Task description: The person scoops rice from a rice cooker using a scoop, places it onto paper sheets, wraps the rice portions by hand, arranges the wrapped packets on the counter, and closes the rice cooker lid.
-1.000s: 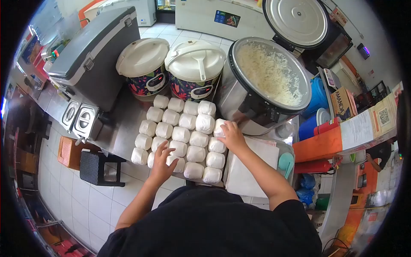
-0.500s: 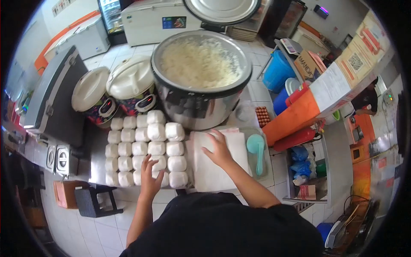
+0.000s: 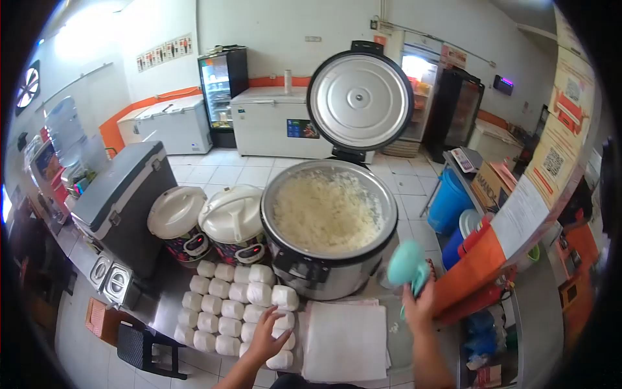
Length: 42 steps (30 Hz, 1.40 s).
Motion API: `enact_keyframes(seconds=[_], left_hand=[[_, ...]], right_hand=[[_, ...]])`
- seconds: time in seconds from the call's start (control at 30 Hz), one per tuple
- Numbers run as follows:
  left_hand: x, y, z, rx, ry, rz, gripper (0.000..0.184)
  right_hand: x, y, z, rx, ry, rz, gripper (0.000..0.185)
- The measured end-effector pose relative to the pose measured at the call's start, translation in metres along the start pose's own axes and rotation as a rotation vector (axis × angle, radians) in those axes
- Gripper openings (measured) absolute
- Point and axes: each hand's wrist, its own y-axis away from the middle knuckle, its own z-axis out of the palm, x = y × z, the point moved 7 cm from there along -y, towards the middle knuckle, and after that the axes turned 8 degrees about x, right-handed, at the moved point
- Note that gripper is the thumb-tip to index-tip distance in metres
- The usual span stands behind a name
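My right hand [image 3: 420, 306] is closed around the handle of a teal rice scoop [image 3: 404, 262], its round head raised beside the rice cooker's rim. My left hand [image 3: 264, 338] is open, fingers spread, over or against the right side of several rows of white paper-wrapped packets [image 3: 230, 308]; whether it touches them I cannot tell. Between my hands lies a stack of white paper sheets [image 3: 343, 340]. Behind it stands a large rice cooker [image 3: 317, 272] with white rice [image 3: 327, 211] inside and its round lid [image 3: 359, 100] up.
Two smaller lidded pots [image 3: 178, 223] stand left of the cooker, near a grey cool box [image 3: 123, 194]. Metal containers [image 3: 116, 283] sit at the left edge. An orange pillar [image 3: 476, 266] with posters rises close to my right hand. Chest freezers [image 3: 269, 123] line the back wall.
My right hand has left the paper stack and picked up the scoop, which lay to its right, lifting it. My left hand stays by the packets. The view has tilted upward.
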Motion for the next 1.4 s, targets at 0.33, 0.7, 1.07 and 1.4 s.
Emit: enact_keyframes(seconds=[0.33,0.7,1.07,1.4], left_hand=[[0.021,-0.149,-0.022,0.235,0.219,0.073,0.118],[0.000,-0.161,0.014,-0.006,0.549,-0.042,0.132],[0.015,-0.160,0.010,-0.052,0.725,-0.184,0.128],[0.019,-0.163,0.005,-0.013,0.637,-0.055,0.126]], right_hand=[[-0.020,-0.193,0.309,-0.680,0.814,-0.626,0.026],[0.043,-0.090,0.299,-1.506,0.764,0.356,0.032],[0.020,-0.091,0.239,-1.610,0.504,0.812,0.027],[0.012,-0.135,0.284,-1.093,0.703,-0.445,0.024]])
